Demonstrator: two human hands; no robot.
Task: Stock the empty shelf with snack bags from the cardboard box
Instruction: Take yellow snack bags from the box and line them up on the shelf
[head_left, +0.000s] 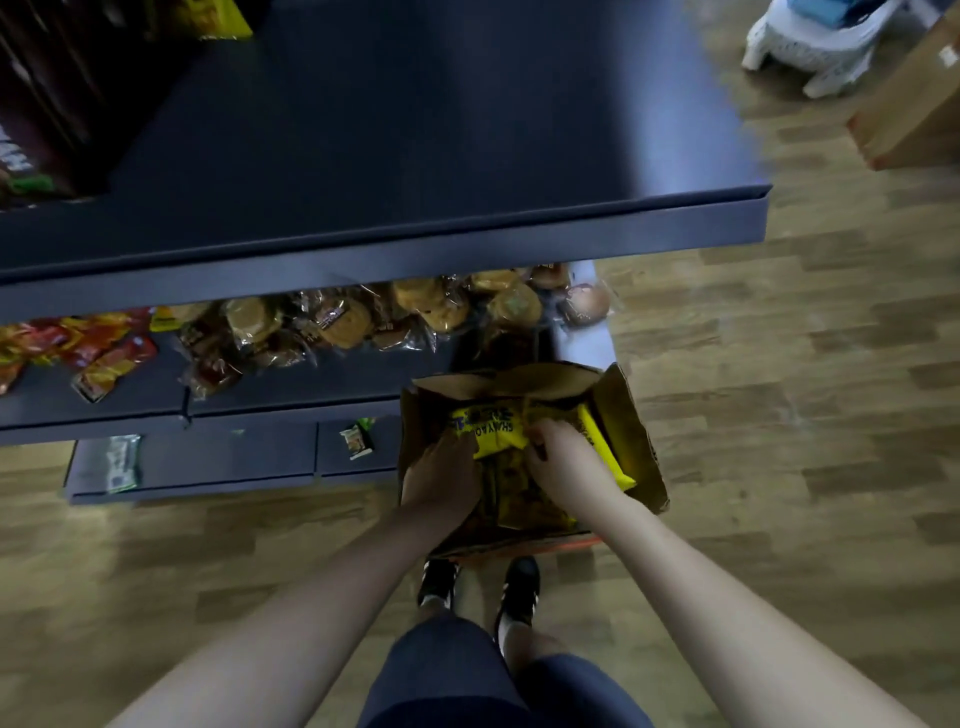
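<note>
wood-look plank floor (779, 415) runs underfoot, brown and tan strips (a bit blurred). dark blue-grey shelving (415, 156) fills the upper left, lit by a pale sheen along its top. lower tiers (234, 457) step out beneath. far right corner, a white plastic stool (810, 57) stands beside a brown carton (914, 114).

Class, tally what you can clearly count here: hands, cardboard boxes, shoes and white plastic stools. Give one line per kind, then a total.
hands: 2, left hand and right hand, both in the open cardboard box
cardboard boxes: 2, the second cardboard box at upper right
shoes: 2
white plastic stool: 1
Total: 7
</note>
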